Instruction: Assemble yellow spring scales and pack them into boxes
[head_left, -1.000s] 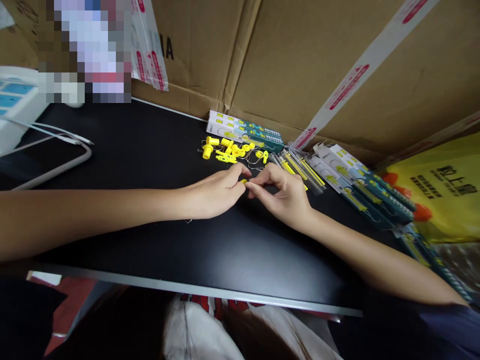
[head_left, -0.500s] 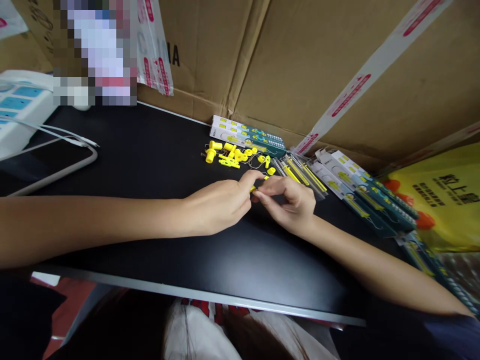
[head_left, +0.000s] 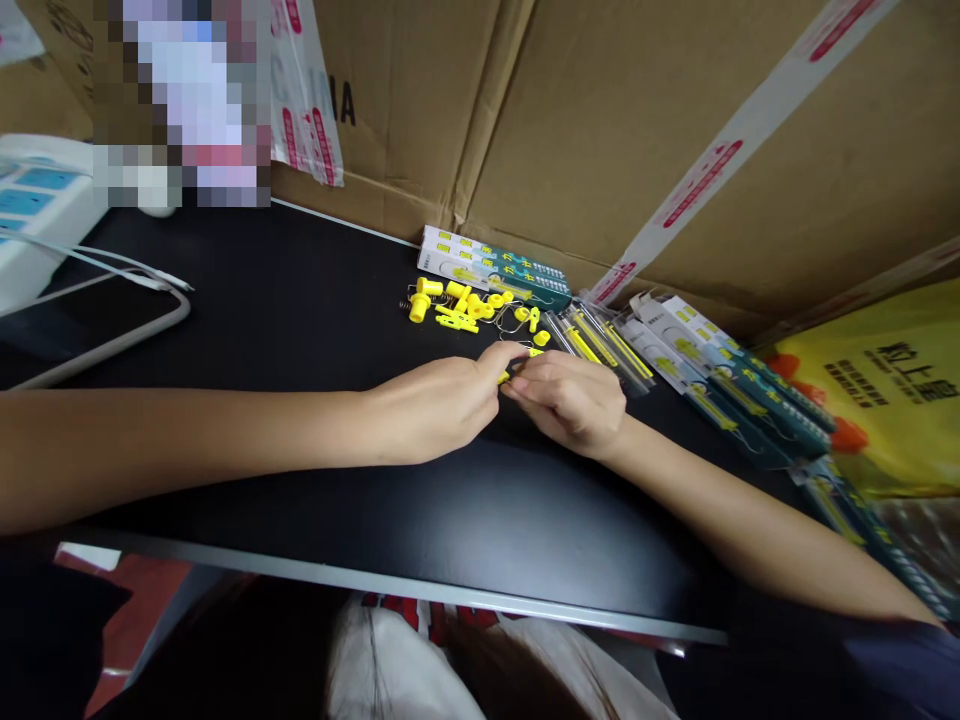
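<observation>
My left hand (head_left: 442, 408) is closed in a pinch around a small yellow plastic piece (head_left: 503, 378), most of it hidden by the fingers. Fingertips of my right hand (head_left: 574, 400) press together right against that piece; whatever they grip is too small to make out. Just beyond the hands lies a loose heap of yellow plastic parts (head_left: 457, 318), with dark springs and bent wire hooks (head_left: 512, 318) among them. To the right of the heap are several clear tubes with yellow strips (head_left: 592, 338) inside.
White and green printed boxes (head_left: 491, 265) lie along the cardboard wall (head_left: 637, 130), and more boxes (head_left: 727, 385) are at the right beside a yellow bag (head_left: 900, 390). A power strip (head_left: 45, 210) with cables and a phone-like device (head_left: 90, 330) occupy the left side of the black table (head_left: 300, 290).
My right hand has turned, its fingers rolling over and curling closer at the piece. The left hand keeps its pinch almost in place. The whole view has shifted slightly.
</observation>
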